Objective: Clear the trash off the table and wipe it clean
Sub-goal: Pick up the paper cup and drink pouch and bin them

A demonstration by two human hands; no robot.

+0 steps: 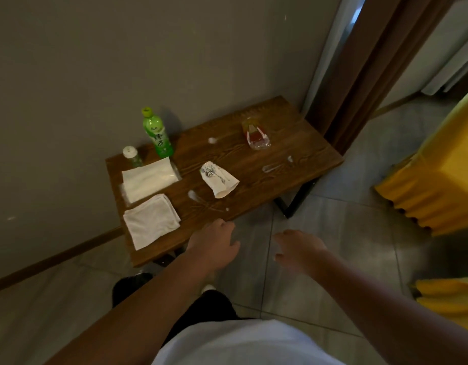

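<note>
1. Here, in the head view, a dark wood table point(267, 164) with a strong grain stands against a grey wall point(122, 61) — black metal legs point(296, 198) show under its near right edge.
2. The floor point(319, 259) is large grey tile; a wooden skirting board point(56, 256) runs along the foot of the wall.
3. To the right of the table hang a brown curtain point(364, 75) and a pale frame beside it; further right are chairs in yellow covers point(438, 175).
4. On the table's left end lie a flat pack of tissues point(148, 179) and, nearer the edge, a folded white cloth point(151, 223), just beside each other.
5. Behind the tissues stand a green bottle point(156, 134) and a smaller white-capped bottle point(131, 155), both upright and close to the wall.
6. A paper cup point(219, 179) lies on its side mid-table, its mouth turned toward the near edge.
7. A crumpled clear wrapper point(256, 134) with red and yellow print lies toward the far right.
8. Small white scraps and wet-looking smears point(194, 196) dot the wood — near the cup, behind it, and toward the right edge.
9. The left hand point(214, 245) hovers at the table's near edge, just right of the cloth, fingers loosely spread, holding nothing.
10. The right hand point(298, 248) hangs over the floor, apart from the table, fingers also spread and empty.
11. Below, a white shirt point(240, 343) and dark trousers fill the bottom of the view.
</note>
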